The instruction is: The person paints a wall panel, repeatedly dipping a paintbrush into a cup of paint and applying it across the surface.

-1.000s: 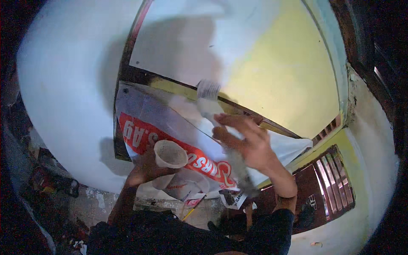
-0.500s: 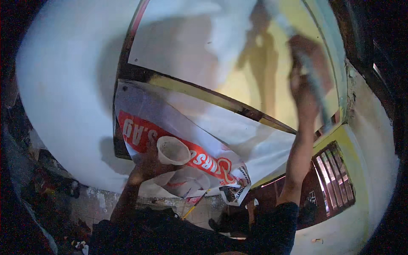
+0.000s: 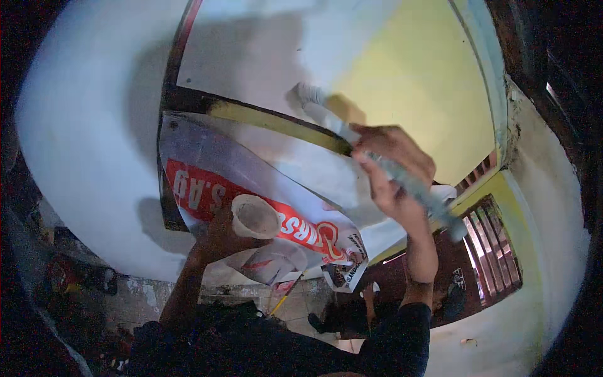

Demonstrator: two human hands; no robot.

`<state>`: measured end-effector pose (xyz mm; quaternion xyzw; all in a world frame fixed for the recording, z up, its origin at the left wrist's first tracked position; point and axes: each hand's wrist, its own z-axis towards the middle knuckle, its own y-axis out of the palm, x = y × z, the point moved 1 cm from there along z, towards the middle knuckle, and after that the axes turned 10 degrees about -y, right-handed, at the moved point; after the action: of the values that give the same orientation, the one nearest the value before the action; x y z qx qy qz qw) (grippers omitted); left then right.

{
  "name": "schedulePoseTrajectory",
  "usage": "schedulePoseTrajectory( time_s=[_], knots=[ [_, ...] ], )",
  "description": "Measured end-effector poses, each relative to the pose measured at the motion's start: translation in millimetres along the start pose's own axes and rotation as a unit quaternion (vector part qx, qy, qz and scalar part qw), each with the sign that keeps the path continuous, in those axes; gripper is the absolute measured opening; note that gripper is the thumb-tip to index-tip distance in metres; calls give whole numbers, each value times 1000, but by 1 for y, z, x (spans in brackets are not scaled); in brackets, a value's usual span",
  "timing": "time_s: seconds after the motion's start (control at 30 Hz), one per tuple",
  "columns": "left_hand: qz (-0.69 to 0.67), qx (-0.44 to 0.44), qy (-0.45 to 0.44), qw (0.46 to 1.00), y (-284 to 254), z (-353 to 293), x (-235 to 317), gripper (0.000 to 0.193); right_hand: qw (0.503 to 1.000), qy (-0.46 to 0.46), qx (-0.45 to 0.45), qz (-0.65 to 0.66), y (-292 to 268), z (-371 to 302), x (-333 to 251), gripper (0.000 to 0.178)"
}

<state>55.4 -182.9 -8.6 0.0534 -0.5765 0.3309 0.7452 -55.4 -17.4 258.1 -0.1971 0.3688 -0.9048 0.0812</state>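
My left hand (image 3: 213, 235), in shadow, is closed around a white plastic cup (image 3: 256, 217), its mouth facing up. Pale stuff coats the cup's inside; how full it is I cannot tell. My right hand (image 3: 396, 160) grips a long-handled paintbrush (image 3: 402, 173) smeared with pale paint. Its whitish head (image 3: 308, 97) points up and left, close to a panel (image 3: 414, 75) that is partly white and partly yellow. Motion blurs the brush, and whether its head touches the panel I cannot tell.
A printed red-and-white plastic sheet (image 3: 213, 151) hangs below a dark wooden beam (image 3: 188, 99), behind the cup. To the left curves a white wall (image 3: 81, 144). At lower right are a barred window (image 3: 493, 251) and a person's dark-clothed legs (image 3: 345, 314). A thin yellow stick (image 3: 286, 298) stands below.
My right hand has come down and left from the yellow part of the panel, and the brush head has swung to the upper left. My left hand keeps the cup in nearly the same place.
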Motion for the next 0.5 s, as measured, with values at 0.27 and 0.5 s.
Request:
schedulePoseTrajectory(
  time_s=[0.27,0.5],
  knots=[
    [-52,-28,-55,997,-7,-13,17,76,968,178,105,145,-20,11,7,10],
    [-7,4,-39,999,-11,9,-13,92,944,147,-21,-295,-35,8,88,32]
  ],
)
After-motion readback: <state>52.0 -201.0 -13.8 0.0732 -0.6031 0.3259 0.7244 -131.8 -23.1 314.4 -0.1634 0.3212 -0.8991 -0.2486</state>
